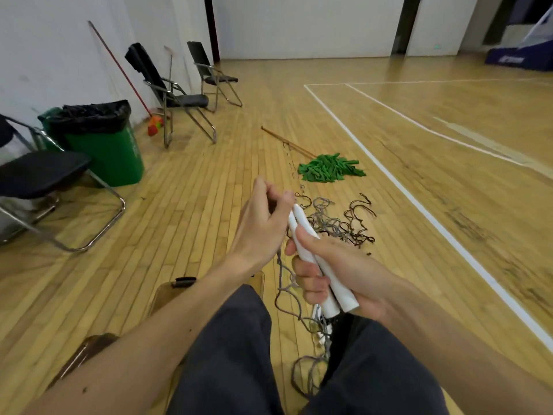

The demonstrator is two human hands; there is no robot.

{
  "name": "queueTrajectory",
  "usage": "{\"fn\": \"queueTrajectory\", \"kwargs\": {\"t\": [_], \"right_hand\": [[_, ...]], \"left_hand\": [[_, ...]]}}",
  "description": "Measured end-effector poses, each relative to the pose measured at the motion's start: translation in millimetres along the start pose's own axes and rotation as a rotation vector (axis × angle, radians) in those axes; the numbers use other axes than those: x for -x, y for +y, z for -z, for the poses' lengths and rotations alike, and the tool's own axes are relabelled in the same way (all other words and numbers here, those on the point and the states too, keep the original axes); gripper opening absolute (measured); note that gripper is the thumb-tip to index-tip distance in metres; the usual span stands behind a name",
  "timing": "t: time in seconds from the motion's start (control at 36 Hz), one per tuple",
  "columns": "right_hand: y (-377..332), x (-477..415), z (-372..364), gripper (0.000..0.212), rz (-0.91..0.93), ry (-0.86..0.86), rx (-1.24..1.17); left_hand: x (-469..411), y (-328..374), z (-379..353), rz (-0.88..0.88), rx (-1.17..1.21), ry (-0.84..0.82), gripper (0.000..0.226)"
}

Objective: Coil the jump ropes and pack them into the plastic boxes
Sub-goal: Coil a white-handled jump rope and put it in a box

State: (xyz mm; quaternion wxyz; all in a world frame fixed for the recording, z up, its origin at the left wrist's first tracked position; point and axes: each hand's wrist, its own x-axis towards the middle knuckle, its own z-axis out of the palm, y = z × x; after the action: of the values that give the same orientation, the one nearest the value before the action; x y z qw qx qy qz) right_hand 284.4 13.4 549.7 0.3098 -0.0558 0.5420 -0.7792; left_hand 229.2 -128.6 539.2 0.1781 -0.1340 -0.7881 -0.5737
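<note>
Your right hand is clamped round both white handles, whose long axis runs from 5 to 11 o'clock. Your left hand, at their 11 o'clock tips, appears to pinch the grey cord, which hangs toward 6 o'clock between your knees. The plastic box sits at 8 o'clock, nearer your left hand.

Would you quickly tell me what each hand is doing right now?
Left hand: pinching the grey rope.
Right hand: gripping both white handles.

Right hand grips two white handles; left hand pinches cord
</note>
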Motion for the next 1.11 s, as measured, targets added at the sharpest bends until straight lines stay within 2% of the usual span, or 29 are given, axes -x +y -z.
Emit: {"fn": "queueTrajectory", "kwargs": {"t": [0.14,0.33,0.39,0.53,0.61,0.81,0.94,1.03,1.11], "right_hand": [[7.2,-11.3,7.7,0.023,-0.046,-0.01,-0.015],[20.7,-17.5,13.3,0.03,-0.142,0.045,-0.042],[25.4,-16.8,11.9,0.032,-0.158,0.042,-0.04],[45.1,-7.6,8.7,0.03,-0.201,0.019,-0.055],[54.3,2.6,7.7,0.028,-0.232,-0.024,-0.052],[56.4,28.9,5.6,0.023,-0.244,-0.062,0.05],[51.1,36.7,6.5,0.028,-0.216,-0.105,0.025],[50.8,37.7,3.2,0.031,-0.215,-0.115,0.006],[50.6,35.8,3.5,0.03,-0.2,-0.121,0.002]], "left_hand": [[-1.7,-19.7,-3.6,0.014,-0.061,-0.044,0.034],[10.3,-29.8,-4.3,0.258,0.157,-0.244,0.017],[15.6,-35.0,-4.6,0.274,0.135,-0.279,0.019],[28.3,-45.5,3.5,0.17,0.032,-0.254,0.05],[32.1,-40.7,7.4,0.179,0.027,-0.226,0.044],[39.6,-22.7,11.9,0.224,0.066,-0.233,0.048],[41.4,-14.0,11.8,0.253,0.214,-0.308,0.05],[47.1,-11.7,8.0,0.377,0.402,-0.33,0.068],[56.0,-16.2,0.2,0.511,0.673,-0.298,0.077]]}}
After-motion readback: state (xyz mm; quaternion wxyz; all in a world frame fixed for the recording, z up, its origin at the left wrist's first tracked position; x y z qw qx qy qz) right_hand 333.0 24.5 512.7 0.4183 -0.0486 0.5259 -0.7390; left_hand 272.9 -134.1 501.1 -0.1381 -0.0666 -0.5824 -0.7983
